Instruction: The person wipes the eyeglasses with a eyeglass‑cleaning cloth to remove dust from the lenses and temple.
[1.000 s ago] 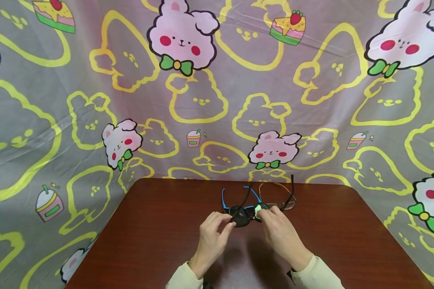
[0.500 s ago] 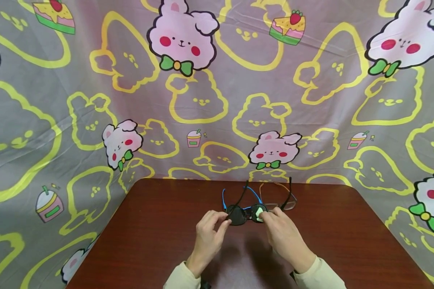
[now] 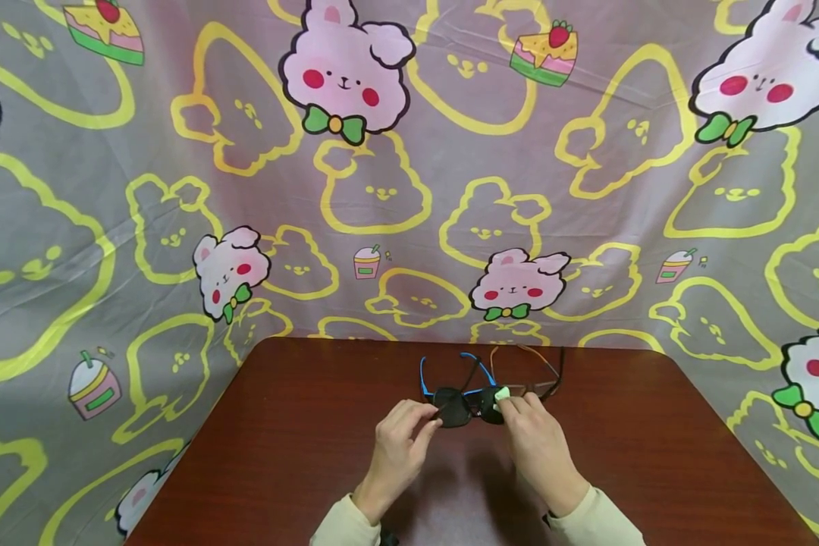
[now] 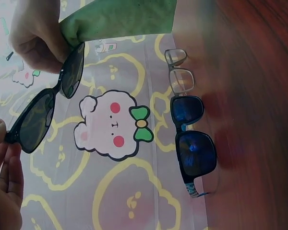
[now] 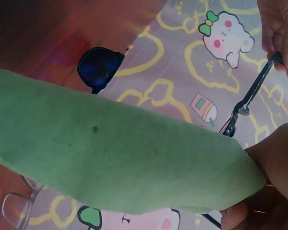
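Green cloth touches black sunglasses, any lettering unreadable.

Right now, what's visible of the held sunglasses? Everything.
The sunglasses have a glossy black, plastic-looking frame and dark lenses, both temples unfolded and pointing toward the backdrop. They are held above the table. The left hand pinches one end; at the other, the right hand holds a green cloth over part of the lens, apparently touching it.
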A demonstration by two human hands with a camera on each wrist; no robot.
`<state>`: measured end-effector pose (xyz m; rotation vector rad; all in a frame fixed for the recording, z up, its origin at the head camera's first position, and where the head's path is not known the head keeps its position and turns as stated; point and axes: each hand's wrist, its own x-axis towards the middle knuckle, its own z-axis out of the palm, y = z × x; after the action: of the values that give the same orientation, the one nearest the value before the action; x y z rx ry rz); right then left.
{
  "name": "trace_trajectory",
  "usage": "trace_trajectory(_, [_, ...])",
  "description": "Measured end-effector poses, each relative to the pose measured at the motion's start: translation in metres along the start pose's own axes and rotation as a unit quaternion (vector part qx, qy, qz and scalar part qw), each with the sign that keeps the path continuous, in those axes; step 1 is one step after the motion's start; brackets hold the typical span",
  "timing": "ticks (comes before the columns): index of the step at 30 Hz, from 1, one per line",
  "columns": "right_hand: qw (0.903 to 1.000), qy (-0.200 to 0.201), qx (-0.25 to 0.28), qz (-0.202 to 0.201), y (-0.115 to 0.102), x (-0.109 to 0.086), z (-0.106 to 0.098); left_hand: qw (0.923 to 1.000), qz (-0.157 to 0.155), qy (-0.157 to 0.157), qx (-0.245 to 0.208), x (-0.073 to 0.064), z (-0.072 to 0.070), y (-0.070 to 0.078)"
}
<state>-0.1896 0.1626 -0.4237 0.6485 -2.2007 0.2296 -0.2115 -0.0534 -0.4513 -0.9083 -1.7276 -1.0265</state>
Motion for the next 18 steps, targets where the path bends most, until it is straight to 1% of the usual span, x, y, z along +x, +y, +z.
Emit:
trace_trajectory(4, [0.9999,0.01,0.005,0.0,0.0,0.0007,0.0032,0.9999,0.015,-0.007,0.004,-0.0002,0.0013,0.0011])
trace_trajectory(8, [0.9999,0.008,0.01,0.0,0.001,0.0014,0.0049,0.9996,0.022,-0.014,0.004,-0.0004,0.0032,0.0019])
trace_trajectory(13, [0.9996,-0.001,0.029,-0.002,0.0009,0.0021,0.0047,0.9997,0.017,-0.013,-0.011,0.0001,0.0038,0.0035])
trace_trajectory(18, [0.999,-0.006,0.041,-0.017,-0.0009,0.0016,0.0046,0.9994,0.007,-0.013,-0.03,0.0008,0.004,0.0062])
